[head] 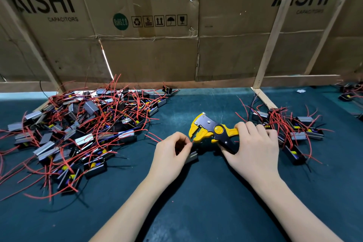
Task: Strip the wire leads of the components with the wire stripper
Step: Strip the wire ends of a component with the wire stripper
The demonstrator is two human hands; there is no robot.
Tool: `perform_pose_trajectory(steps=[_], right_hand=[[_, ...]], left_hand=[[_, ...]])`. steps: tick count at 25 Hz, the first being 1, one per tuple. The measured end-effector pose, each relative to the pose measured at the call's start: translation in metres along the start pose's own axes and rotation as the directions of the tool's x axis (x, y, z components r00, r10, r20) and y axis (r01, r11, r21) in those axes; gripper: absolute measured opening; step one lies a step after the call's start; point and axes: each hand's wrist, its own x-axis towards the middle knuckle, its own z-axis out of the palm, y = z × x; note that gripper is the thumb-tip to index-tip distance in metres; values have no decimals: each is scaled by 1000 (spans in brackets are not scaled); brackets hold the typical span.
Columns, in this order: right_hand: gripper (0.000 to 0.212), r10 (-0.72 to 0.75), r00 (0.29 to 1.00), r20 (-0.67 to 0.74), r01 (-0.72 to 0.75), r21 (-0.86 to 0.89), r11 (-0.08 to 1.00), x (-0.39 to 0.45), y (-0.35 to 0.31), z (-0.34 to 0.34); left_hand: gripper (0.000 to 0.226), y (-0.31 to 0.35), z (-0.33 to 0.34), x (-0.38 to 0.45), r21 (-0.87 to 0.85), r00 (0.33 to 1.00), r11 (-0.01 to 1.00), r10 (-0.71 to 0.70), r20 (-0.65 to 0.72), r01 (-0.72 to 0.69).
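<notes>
Head view: left hand (170,155) pinches red lead (193,141) at wire stripper (211,130) jaws; right hand (253,147) grips handles.

wire stripper (213,130) yellow, black | wire leads (110,108) red | mat (196,202) dark teal

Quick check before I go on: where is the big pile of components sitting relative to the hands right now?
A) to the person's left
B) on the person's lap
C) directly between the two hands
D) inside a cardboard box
A: the large pile of components with red leads spreads over the mat left of the left hand, while the right hand holds the wire stripper.
</notes>
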Motion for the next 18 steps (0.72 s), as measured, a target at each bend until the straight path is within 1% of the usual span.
perform_pose_trajectory(steps=[5, 12, 18], right_hand=[[51, -15, 1000, -9, 15, -16, 1000, -1, 4, 0], [50, -17, 1000, -18, 17, -2, 1000, -1, 4, 0], [48, -19, 999, 39, 19, 7, 1000, -1, 3, -3]], left_hand=[[11, 1, 0, 1, -8, 1000, 1000, -17, 11, 17], [11, 4, -4, 2, -87, 997, 994, -66, 29, 69], [10, 4, -3, 2, -73, 996, 994, -79, 37, 81]])
